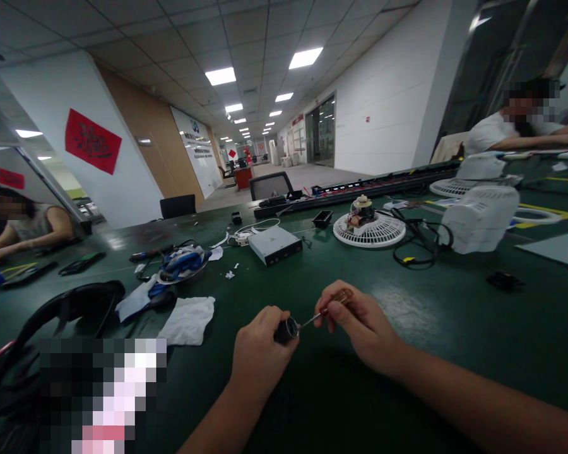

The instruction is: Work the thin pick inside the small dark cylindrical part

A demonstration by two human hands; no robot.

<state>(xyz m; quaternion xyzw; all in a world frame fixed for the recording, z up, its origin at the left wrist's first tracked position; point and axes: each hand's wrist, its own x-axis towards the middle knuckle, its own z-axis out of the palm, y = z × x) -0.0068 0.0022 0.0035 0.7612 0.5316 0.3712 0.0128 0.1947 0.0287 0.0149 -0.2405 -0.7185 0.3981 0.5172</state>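
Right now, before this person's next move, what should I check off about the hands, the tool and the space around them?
1. Left hand grips the black cylindrical part: ok, fingers curled around it.
2. Right hand holds the screwdriver by its handle: ok.
3. Shaft directed at the part: ok, it points toward the round end.
4. Tip seated in the part: cannot tell, too small to see.
5. White tissue away from both hands: ok, it lies apart, beyond the left hand's outer side.
6. Co-workers' hands away from the work: ok, the person at left and the person at right are well apart from it.
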